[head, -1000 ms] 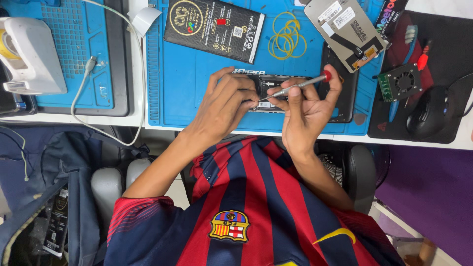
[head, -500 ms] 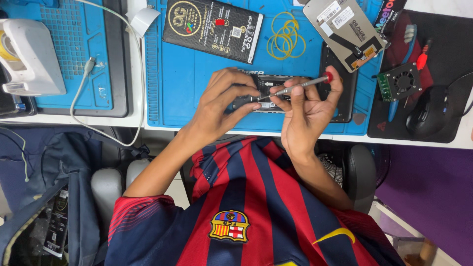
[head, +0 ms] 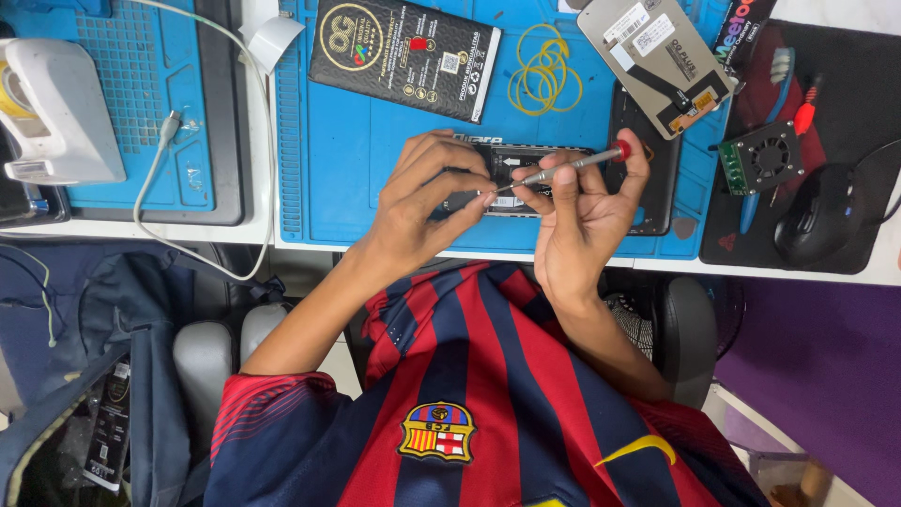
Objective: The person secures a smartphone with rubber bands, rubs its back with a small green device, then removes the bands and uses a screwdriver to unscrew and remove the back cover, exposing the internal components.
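Note:
An opened dark phone (head: 526,164) lies on a blue work mat (head: 347,160) near the table's front edge. My left hand (head: 422,202) rests on the phone's left end, fingers curled over it and holding it steady. My right hand (head: 582,221) grips a thin silver screwdriver (head: 563,169) with a red cap. The shaft slants down to the left, and its tip meets the phone's inside next to my left fingertips. My hands hide much of the phone.
On the mat behind the phone lie a flat black box (head: 404,52), yellow rubber bands (head: 544,70) and a grey screen panel (head: 657,56). A small fan board (head: 762,160) and black mouse (head: 826,216) are right. A white device (head: 52,108) and cable (head: 169,131) are left.
The screwdriver tip has crept a little to the left on the phone. My left fingers have shifted slightly over the phone's left end. Both hands stay in the same place.

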